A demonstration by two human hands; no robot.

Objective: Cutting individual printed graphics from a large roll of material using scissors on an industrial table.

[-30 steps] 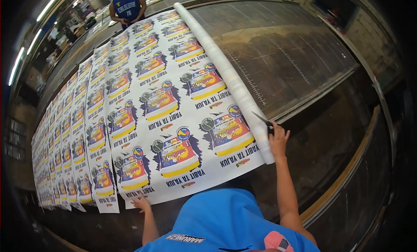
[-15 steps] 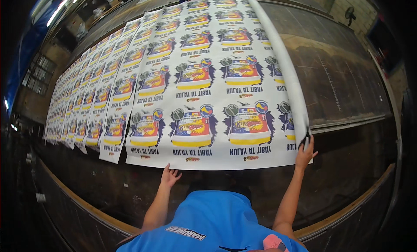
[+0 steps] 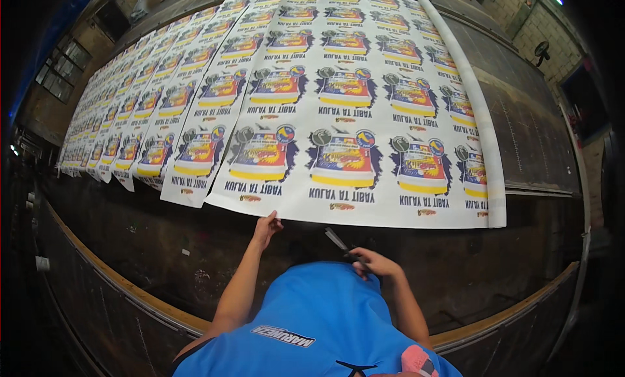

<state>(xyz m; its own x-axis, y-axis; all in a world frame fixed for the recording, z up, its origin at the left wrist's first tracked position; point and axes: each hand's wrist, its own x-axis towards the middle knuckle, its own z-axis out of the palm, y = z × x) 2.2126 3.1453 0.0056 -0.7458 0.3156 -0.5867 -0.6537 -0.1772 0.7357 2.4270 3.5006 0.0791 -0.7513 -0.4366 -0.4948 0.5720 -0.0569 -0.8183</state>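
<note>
Long white sheets (image 3: 344, 201) printed with rows of colourful container pictures cover the table. My left hand (image 3: 267, 227) has its fingertips closed at the front edge of the nearest sheet, a little left of centre. In my right hand (image 3: 370, 265) are scissors (image 3: 337, 239), held low in front of my blue top, their blades pointing up and left, below the sheet edge and apart from it. A white roll (image 3: 472, 97) runs front to back along the right side of the printed sheets.
A dark tabletop (image 3: 534, 149) with scale markings lies right of the roll. A wooden-edged ledge (image 3: 117, 273) runs along the near side. Block walls, a fan (image 3: 540, 52) and windows stand around the far sides.
My right hand has left the roll's end and moved down and left with the scissors. My left hand has closed at the sheet edge. The view has shifted; the co-worker is out of sight.
</note>
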